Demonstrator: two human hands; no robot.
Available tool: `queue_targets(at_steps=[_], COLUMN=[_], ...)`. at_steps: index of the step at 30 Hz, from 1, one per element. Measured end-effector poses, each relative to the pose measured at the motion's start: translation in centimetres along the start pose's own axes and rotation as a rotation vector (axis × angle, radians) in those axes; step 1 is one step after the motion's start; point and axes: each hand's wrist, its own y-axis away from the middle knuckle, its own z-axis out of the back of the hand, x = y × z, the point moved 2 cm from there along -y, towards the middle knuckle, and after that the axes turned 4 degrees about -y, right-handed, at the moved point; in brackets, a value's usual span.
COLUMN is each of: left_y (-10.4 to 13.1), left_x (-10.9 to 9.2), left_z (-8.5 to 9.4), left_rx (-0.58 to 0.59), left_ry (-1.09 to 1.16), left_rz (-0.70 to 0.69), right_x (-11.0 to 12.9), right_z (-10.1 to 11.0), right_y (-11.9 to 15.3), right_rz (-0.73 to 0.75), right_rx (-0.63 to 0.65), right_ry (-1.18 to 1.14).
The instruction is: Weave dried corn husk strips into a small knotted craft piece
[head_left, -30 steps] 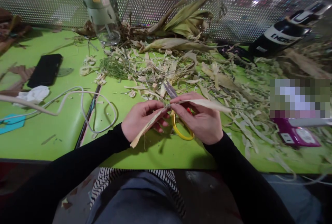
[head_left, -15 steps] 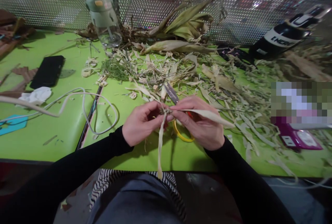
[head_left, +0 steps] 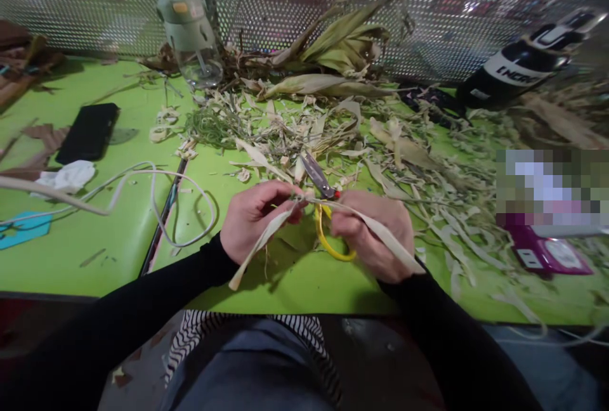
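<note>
My left hand (head_left: 252, 221) pinches a small knotted piece of corn husk strips (head_left: 299, 197) between thumb and fingertips. One pale strip (head_left: 264, 240) hangs from it down and left across my thumb. Closed around another husk strip (head_left: 387, 240), my right hand (head_left: 375, 224) sits just right of the knot; that strip's loose end trails over the back of the hand to the wrist. Scissors (head_left: 318, 174) with yellow and red handles lie on the table between and behind my hands, partly covered by the right one.
Husk scraps (head_left: 280, 122) cover the middle and right of the green table (head_left: 257, 293). Behind stand a clear bottle (head_left: 193, 33) and whole husks (head_left: 342, 46). A black bottle (head_left: 511, 71) and a purple packet (head_left: 547, 252) are right; a phone (head_left: 89, 132) and white cable (head_left: 208, 198) left.
My right hand has turned over and closed, pulling its strip taut to the right. The hanging strip has swung left over my left thumb. The scissors have stayed put.
</note>
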Motion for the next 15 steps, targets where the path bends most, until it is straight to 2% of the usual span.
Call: queue_targets(at_steps=[3, 5, 7, 10, 15], left_y=[0.0, 0.1, 0.1, 0.0, 0.0], left_x=[-0.2, -0.4, -0.6, -0.8, -0.9], left_z=[0.1, 0.1, 0.0, 0.0, 0.1], left_rx=[-0.005, -0.008, -0.001, 0.037, 0.053], left_ry=[-0.376, -0.518, -0.573, -0.58, -0.561], left_rz=[-0.209, -0.317, -0.373, -0.333, -0.206], right_x=[0.5, 0.5, 0.4, 0.4, 0.4], right_z=[-1.6, -2.3, -2.4, -1.8, -1.9], right_y=[0.6, 0.8, 0.8, 0.5, 0.7], right_rz=[-0.096, -0.147, -0.137, -0.056, 0.063], right_rx=[0.084, 0.06, 0.011, -0.033, 0.088], right_ry=[0.053, 0.099, 0.156, 0.223, 0.217])
